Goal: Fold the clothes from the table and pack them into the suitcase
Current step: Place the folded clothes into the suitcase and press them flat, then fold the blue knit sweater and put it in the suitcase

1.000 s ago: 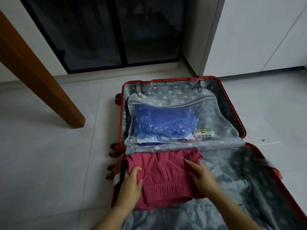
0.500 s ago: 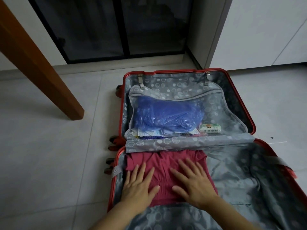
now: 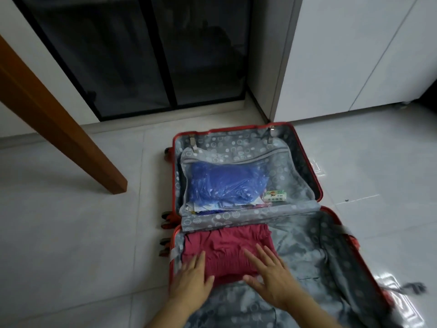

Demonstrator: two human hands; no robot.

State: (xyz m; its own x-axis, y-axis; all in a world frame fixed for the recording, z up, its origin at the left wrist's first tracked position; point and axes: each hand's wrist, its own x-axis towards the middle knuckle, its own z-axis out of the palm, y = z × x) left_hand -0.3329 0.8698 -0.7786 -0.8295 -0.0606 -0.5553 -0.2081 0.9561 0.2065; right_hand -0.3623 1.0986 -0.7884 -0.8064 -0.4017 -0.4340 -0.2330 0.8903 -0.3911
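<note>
A red suitcase lies open on the floor, both halves lined in grey patterned fabric. A folded dark red garment lies in the near half, at its left side. My left hand lies flat at the garment's near left edge with straight fingers. My right hand lies flat over its near right corner, fingers spread. Neither hand grips the cloth. The far half holds a blue plastic-wrapped bundle behind a zipped mesh divider.
A small white and green packet sits beside the blue bundle. A wooden table leg slants down to the floor at the left. Dark glass doors and white cabinets stand behind the suitcase. Grey lining right of the garment is bare.
Both hands went from the garment's sides onto its top, flattened, then slid back toward me to its near edge. The view has drawn back from the suitcase.
</note>
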